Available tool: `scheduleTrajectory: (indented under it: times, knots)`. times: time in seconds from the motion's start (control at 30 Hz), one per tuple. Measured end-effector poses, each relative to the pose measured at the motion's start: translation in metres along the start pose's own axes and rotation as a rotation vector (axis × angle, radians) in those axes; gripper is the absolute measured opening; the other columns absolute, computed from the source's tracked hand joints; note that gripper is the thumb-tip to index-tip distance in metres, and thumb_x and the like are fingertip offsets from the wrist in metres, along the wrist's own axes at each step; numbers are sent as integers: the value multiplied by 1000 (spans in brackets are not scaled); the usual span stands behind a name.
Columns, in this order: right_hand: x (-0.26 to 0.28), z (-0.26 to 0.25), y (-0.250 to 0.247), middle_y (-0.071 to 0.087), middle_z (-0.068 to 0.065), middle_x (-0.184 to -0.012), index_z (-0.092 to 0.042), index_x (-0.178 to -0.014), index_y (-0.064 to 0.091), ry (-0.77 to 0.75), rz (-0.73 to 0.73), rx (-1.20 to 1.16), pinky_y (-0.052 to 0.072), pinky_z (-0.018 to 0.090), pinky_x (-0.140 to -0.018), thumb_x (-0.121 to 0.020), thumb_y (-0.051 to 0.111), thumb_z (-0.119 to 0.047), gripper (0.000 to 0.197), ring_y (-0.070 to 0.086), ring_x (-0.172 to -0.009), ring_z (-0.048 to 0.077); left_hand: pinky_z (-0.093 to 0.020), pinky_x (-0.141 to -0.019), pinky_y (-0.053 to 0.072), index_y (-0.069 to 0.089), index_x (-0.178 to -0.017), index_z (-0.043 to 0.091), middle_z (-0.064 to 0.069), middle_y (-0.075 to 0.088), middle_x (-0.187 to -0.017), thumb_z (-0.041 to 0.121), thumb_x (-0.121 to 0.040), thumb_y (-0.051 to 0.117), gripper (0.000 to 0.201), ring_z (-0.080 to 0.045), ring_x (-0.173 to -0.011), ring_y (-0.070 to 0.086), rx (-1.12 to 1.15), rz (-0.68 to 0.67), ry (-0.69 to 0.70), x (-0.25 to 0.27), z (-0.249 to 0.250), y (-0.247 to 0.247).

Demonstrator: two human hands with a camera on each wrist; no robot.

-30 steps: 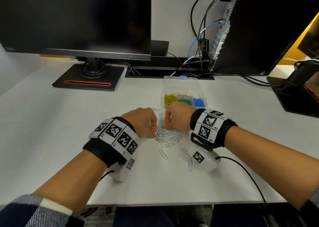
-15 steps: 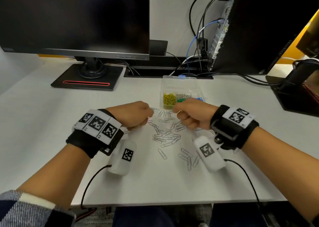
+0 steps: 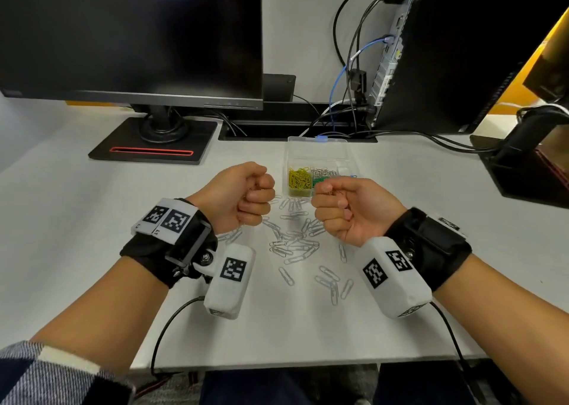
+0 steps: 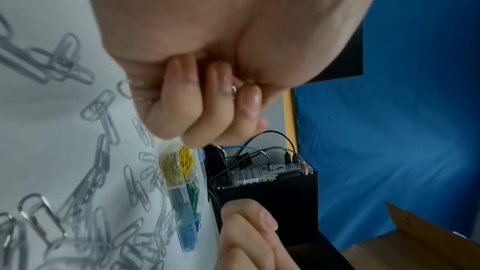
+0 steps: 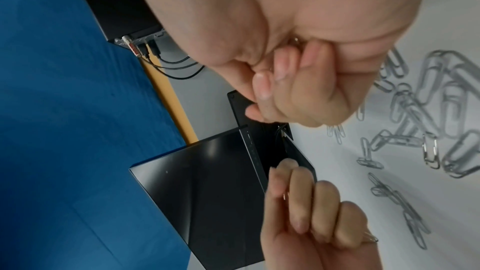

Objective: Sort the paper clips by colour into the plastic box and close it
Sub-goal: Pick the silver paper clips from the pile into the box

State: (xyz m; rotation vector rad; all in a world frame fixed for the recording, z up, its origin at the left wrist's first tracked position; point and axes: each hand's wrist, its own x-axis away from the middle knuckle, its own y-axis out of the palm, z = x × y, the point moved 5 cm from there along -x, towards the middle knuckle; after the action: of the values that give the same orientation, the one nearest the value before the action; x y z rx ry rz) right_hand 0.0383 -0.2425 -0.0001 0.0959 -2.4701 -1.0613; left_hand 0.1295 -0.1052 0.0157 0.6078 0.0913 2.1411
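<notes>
I am holding both hands clenched on silver clips, left hand [image 3: 246,196] and right hand [image 3: 345,207], above the loose silver clips [image 3: 295,241] lying on the worktop [image 3: 92,220]. I am planning to tip each fistful over the silver compartment of the open plastic box [image 3: 318,164], keeping low so none spill.

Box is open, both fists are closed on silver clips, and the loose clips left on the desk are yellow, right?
Not quite: the head view shows the loose clips on the desk are silver. The yellow ones are already in the open box. The rest holds.
</notes>
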Motion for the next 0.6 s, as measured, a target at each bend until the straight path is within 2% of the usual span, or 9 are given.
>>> scheduleTrajectory:
  times: [0.13,0.23,0.27,0.33,0.4,0.43,0.5,0.57,0.6]
  knots:
    - [-2,0,5,34,-5,-54,-12,-83,51,5,0,14,28,18,-34,-92,39,-14,15,25,-41,6,-16,-35,13,50,-87,12,7,28,-53,14,-102,33,22,-5,-39,17,-215,48,39,1,1,0]
    - [-2,0,3,34,-4,-58,-7,-99,53,-6,78,116,23,16,-37,-93,36,-4,18,29,-40,5,-15,-32,17,50,-107,8,2,43,-58,3,-99,31,21,-4,-39,20,-241,63,7,2,0,0]
    - [-2,0,3,32,-4,-59,-7,-101,54,-9,112,182,21,16,-37,-93,34,-1,22,27,-40,5,-15,-33,17,49,-108,9,2,45,-59,0,-98,30,23,-4,-39,20,-219,69,-3,2,-1,-1]
    - [-1,1,4,26,-6,-60,-8,-98,55,1,171,365,17,17,-36,-95,32,-4,24,22,-41,5,-15,-33,14,48,-104,12,4,36,-54,0,-97,29,23,-5,-40,19,-168,90,-13,2,-1,-3]
    - [0,3,7,20,-7,-60,-10,-87,54,31,231,533,11,18,-38,-95,33,-9,23,17,-41,5,-16,-34,13,49,-93,14,7,24,-50,11,-99,35,16,-6,-40,16,-171,147,-36,2,1,-5]
    - [0,4,8,20,-7,-58,-11,-83,54,45,267,602,9,19,-39,-95,34,-11,23,16,-41,6,-17,-35,14,52,-90,13,8,23,-49,18,-100,38,18,-7,-40,17,-261,190,-45,3,2,-6]
    - [0,5,9,20,-7,-53,-10,-79,55,58,325,739,8,19,-40,-98,36,-18,28,14,-40,7,-19,-38,23,61,-88,12,10,33,-48,35,-100,45,31,-7,-41,28,-755,241,-44,7,6,-6]
    - [-2,7,11,21,-8,-50,-7,-83,59,53,340,858,10,17,-38,-103,35,-23,35,15,-39,7,-22,-52,39,69,-85,17,9,53,-63,43,-90,61,28,-7,-56,50,-1245,202,-21,10,4,2]
    - [-3,8,12,22,-8,-49,-5,-88,61,43,336,907,12,17,-37,-105,33,-24,38,15,-40,7,-24,-60,44,71,-84,21,9,59,-74,41,-85,69,21,-8,-68,58,-1344,180,-32,11,0,5]
